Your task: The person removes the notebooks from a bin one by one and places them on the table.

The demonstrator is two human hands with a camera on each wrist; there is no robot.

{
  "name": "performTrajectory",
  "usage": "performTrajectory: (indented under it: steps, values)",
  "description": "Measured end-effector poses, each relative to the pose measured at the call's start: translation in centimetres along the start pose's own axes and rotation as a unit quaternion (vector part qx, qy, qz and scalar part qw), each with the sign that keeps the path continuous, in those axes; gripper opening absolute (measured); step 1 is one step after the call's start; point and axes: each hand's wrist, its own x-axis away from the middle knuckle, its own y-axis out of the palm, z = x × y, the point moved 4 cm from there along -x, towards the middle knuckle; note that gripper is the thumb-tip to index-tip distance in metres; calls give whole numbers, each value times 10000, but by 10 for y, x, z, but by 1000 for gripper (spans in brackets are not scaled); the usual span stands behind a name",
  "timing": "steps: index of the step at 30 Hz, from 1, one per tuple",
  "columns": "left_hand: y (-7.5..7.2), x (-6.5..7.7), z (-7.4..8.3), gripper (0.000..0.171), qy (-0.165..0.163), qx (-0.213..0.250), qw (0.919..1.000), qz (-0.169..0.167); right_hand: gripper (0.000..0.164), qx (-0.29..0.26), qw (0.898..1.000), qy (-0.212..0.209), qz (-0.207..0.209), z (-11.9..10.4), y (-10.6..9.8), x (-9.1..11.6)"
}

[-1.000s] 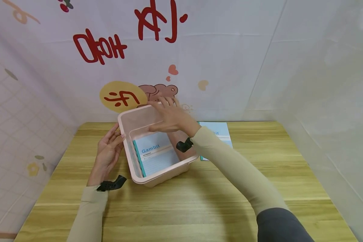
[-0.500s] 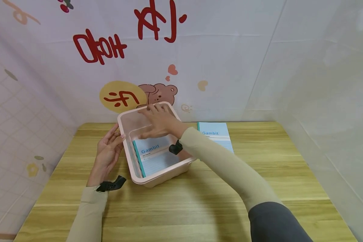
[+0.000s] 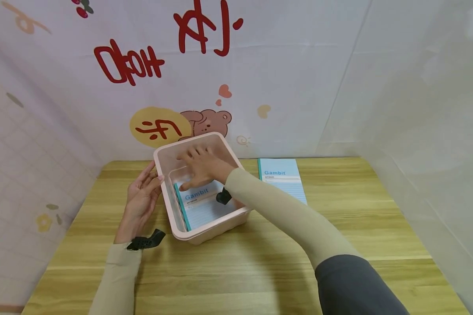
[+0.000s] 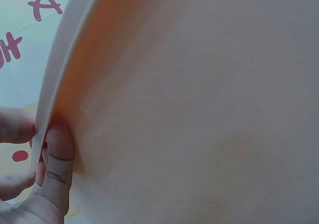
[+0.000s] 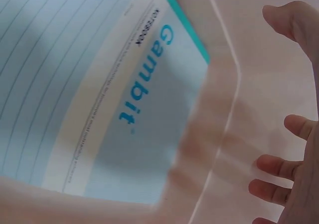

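A pale pink plastic bin [image 3: 217,224] stands tilted on the table, with a blue notebook [image 3: 205,212] marked "Gambit" lying inside it. My left hand [image 3: 141,201] pinches the bin's left rim; in the left wrist view, fingers [image 4: 59,154] sit on both sides of the rim [image 4: 54,79]. Over the notebook's far end, my right hand [image 3: 206,167] hangs within the bin's opening, fingers spread and holding nothing. In the right wrist view the notebook [image 5: 114,104] lies on the bin floor, apart from the fingers [image 5: 276,167].
A second "Gambit" notebook [image 3: 284,179] lies on the wooden table [image 3: 236,280], to the right of the bin and partly behind my right sleeve [image 3: 287,210]. A white printed backdrop [image 3: 299,74] rises behind the table and along both sides.
My right hand has moved left and down from the bin's far rim into its opening, uncovering more of the second notebook. The left hand and bin have stayed put.
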Motion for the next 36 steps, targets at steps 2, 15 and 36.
performTrajectory:
  steps: [2, 15, 36]
  values:
    - [2, -1, -1, 74, 1, 23, 10000, 18, 100, 39, 9999, 15, -98, 2, 4, -3]
    - [2, -1, -1, 74, -30, -46, 10000, 32, 96, 288, 9967, 54, -756, -13, 25, -16]
    - [4, 1, 0, 76, -47, -161, 9998, 112, 81, -303, 9921, -55, -1220, -16, 41, -13]
